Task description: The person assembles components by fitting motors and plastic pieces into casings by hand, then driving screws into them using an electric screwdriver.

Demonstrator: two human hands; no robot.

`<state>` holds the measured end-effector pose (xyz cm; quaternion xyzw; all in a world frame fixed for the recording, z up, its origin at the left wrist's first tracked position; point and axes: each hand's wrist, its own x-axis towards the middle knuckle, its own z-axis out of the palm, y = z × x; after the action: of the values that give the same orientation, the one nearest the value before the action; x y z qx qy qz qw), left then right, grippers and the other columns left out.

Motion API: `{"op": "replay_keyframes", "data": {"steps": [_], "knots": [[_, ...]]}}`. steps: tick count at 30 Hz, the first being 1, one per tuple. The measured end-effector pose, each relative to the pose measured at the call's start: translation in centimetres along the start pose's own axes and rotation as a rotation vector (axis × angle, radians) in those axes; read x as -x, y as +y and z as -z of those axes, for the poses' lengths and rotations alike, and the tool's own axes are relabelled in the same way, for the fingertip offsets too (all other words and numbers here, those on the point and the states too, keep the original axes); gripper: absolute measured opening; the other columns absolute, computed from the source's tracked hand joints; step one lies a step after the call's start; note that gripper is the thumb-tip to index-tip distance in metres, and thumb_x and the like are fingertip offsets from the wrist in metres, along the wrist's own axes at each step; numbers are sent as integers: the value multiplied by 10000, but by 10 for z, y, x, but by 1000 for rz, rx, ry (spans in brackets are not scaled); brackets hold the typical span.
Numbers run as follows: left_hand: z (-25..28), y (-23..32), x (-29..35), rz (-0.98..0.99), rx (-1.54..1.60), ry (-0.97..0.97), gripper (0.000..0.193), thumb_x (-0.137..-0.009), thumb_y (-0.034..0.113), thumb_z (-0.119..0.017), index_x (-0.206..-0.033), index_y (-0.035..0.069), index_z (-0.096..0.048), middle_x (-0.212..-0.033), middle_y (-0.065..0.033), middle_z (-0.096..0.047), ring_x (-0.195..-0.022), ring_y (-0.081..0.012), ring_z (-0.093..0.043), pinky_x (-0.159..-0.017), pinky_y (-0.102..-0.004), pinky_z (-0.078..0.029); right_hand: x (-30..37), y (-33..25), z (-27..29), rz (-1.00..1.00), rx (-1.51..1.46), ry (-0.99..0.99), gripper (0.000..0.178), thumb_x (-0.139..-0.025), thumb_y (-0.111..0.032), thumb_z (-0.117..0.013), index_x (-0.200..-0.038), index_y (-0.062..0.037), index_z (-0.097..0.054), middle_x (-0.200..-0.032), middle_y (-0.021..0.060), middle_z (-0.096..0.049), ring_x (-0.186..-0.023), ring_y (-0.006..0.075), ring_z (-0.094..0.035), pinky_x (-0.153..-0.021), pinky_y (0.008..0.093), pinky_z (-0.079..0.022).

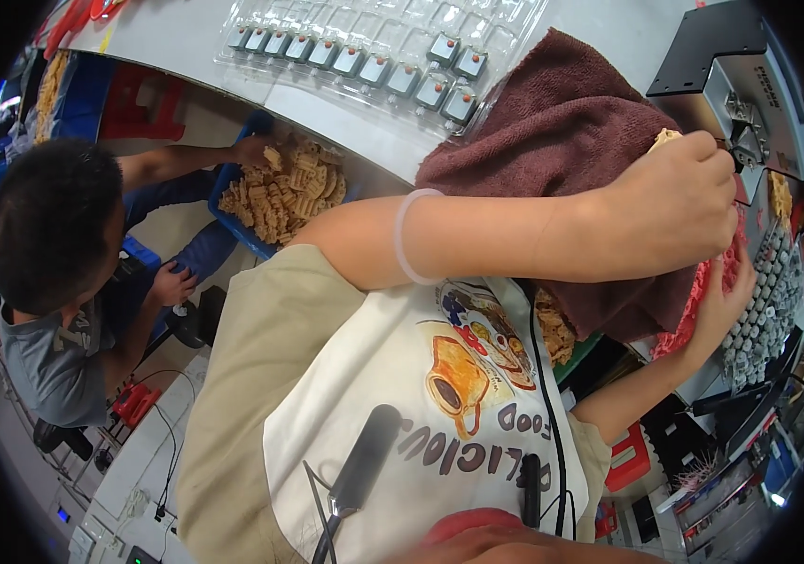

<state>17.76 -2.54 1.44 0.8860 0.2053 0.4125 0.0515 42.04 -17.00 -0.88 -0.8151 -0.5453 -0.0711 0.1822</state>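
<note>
My left hand [676, 199] is closed in a fist at the right, its arm reaching across my front over a dark brown towel [552, 117]. A tan piece [665, 138] pokes out beyond its knuckles; its exact kind I cannot make out. Just below, my right hand [726, 293] lies against a bumpy pink-red material [686, 315], thumb and fingers apart and partly covered by the left hand. Several grey small parts [766, 301] stand in rows beside the right hand. More tan ridged pieces [554, 327] show under the towel.
A clear plastic tray [350, 89] of small grey boxes with orange dots lies on the white table [171, 28]. A metal device [735, 85] stands at the far right. On the left, a co-worker [63, 273] reaches into a blue bin [261, 246] of tan pieces.
</note>
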Motion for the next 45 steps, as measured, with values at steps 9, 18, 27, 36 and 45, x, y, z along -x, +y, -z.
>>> {"op": "replay_keyframes", "data": {"steps": [9, 18, 27, 36, 45], "knots": [[-1, -12, 16, 124, 309, 10, 141, -792, 230, -687, -844, 102, -717, -1155, -78, -578, -1049, -242, -553, -900, -366, -440, -1, 4, 1, -47, 47, 32, 254, -914, -160, -684, -1139, -43, -687, -1128, 107, -651, -1033, 248, -613, -917, 341, -471], [10, -31, 21, 110, 561, -123, 630, -749, 394, -797, -1225, 46, -577, -1242, -187, -563, -1165, -390, -546, -1013, -457, -441, -9, -14, 9, -194, -109, 143, 119, -831, -24, -720, -948, -2, -715, -923, 93, -700, -887, 197, -663, -842, 298, -503], [17, -31, 18, 116, 538, -237, 807, -645, 300, -880, -1339, 67, -541, -1345, -142, -548, -1185, -354, -561, -999, -415, -463, -20, -31, 34, -280, -144, 191, 176, -812, 9, -741, -986, -17, -741, -916, 54, -730, -855, 112, -653, -820, 256, -498], [22, -20, 14, 96, 422, -151, 851, -610, 301, -897, -1336, 47, -533, -1306, -150, -572, -1175, -345, -570, -993, -420, -470, -37, -124, 15, -99, -1077, -88, 143, -787, -12, -771, -927, -24, -743, -912, 32, -698, -796, 132, -585, -732, 250, -470], [21, -22, 15, 98, 426, -150, 908, -593, 269, -900, -1373, 52, -490, -1292, -163, -572, -1192, -353, -556, -1004, -429, -460, -27, -125, -1, 289, -510, 85, 268, -726, -3, -798, -990, -6, -754, -982, 73, -621, -933, 178, -608, -831, 284, -488]]}}
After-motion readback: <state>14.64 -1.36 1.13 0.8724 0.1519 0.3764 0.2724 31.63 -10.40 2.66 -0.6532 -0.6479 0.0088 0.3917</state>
